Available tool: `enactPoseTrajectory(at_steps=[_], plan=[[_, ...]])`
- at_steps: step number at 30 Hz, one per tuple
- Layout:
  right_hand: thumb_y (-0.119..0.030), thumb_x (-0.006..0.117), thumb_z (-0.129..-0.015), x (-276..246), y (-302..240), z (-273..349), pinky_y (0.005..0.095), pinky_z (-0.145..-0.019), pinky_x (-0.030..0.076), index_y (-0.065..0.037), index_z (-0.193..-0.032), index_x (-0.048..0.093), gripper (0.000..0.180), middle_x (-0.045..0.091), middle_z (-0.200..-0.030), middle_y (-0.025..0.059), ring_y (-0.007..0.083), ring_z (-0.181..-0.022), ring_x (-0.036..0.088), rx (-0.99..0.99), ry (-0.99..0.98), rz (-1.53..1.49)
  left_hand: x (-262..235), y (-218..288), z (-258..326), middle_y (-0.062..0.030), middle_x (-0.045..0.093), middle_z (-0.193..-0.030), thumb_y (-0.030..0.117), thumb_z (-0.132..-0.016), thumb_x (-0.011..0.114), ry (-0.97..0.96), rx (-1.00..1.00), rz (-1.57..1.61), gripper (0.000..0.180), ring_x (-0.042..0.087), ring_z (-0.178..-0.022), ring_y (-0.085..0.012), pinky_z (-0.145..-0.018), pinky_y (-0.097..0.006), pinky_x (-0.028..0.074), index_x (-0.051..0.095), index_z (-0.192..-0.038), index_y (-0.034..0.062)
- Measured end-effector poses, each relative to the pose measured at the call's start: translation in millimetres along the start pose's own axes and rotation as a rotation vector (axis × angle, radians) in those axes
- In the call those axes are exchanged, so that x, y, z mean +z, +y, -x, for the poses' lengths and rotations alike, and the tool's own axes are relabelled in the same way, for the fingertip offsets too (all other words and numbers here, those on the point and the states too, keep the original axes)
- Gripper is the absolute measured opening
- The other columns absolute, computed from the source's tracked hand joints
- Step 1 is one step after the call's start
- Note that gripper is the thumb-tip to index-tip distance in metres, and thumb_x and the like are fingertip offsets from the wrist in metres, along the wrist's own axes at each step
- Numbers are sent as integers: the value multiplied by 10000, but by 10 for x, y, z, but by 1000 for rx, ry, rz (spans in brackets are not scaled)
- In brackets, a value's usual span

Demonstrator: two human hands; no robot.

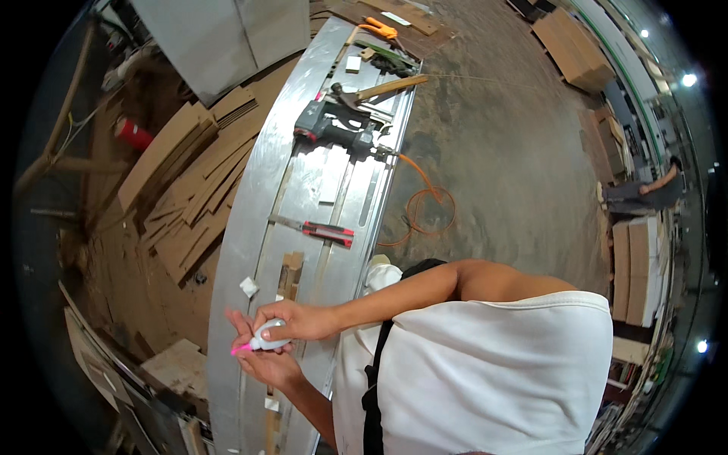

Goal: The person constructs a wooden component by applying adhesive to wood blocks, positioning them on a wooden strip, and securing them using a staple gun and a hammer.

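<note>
My right hand (299, 320) is wrapped around a small white squeeze bottle (271, 334) with a bright pink tip, held tilted with the tip toward the left. Just below it, my left hand (271, 367) lies palm up against the pink tip. Its fingers look stretched out past the bottle, partly hidden and blurred. Both hands are over the long silver metal table (235, 250). Beneath them runs a narrow wooden strip (290, 274). A small white block (249, 287) sits beyond my hands, and another white piece (272, 404) rests near the strip's lower end.
A red-and-black utility knife (327, 232), a nail gun (334, 130) with an orange hose (432, 189), and a hammer (390, 88) lie farther along the table. Cut boards (201, 197) are piled on the left floor. Another person (644, 189) is far right near stacked panels (635, 269).
</note>
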State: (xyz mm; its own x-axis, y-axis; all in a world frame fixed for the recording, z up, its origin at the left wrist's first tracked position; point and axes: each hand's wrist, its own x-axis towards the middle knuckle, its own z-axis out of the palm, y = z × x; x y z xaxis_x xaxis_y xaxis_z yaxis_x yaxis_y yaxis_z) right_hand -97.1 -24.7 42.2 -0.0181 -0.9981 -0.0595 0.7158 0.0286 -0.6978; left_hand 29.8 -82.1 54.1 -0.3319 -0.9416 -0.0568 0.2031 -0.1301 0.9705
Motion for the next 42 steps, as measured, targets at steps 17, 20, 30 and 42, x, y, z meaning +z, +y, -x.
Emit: enactPoseTrajectory(at_steps=[17, 20, 30, 42], plan=[[-161, 675, -1013, -414, -841, -101, 234, -664, 522, -56, -1262, 607, 278, 634, -1011, 5, 59, -799, 601, -57, 85, 158, 670, 168, -403, -284, 578, -1417, 254, -1070, 490, -13, 163, -502, 489, 551, -1350, -353, -1127, -440, 433, 483, -1418, -90], [-147, 682, -1000, -453, -955, -80, 252, -700, 540, -35, -1271, 598, 305, 635, -1056, 26, 74, -823, 611, -99, 109, 256, 880, 429, -462, -272, 628, -1371, 157, -1066, 534, -9, 94, -14, 279, 576, -1341, -336, -1149, -456, 407, 592, -1237, -56], [-153, 681, -1005, -540, -1034, -50, 242, -718, 534, -6, -1249, 628, 290, 666, -1061, 40, 83, -838, 623, -110, 48, 386, 1024, 425, -467, -215, 756, -1096, 227, -1101, 528, 1, 191, -220, 286, 581, -1333, -307, -1138, -433, 406, 657, -1066, -25], [-159, 673, -1007, -765, -838, 116, 232, -628, 500, -37, -1241, 627, 268, 681, -1024, 33, 80, -812, 632, 94, 33, 411, 375, 730, -388, -95, 661, -966, 184, -1093, 493, 368, 251, 41, 200, 681, -1050, -259, -1018, -402, 493, 589, -1036, 18]])
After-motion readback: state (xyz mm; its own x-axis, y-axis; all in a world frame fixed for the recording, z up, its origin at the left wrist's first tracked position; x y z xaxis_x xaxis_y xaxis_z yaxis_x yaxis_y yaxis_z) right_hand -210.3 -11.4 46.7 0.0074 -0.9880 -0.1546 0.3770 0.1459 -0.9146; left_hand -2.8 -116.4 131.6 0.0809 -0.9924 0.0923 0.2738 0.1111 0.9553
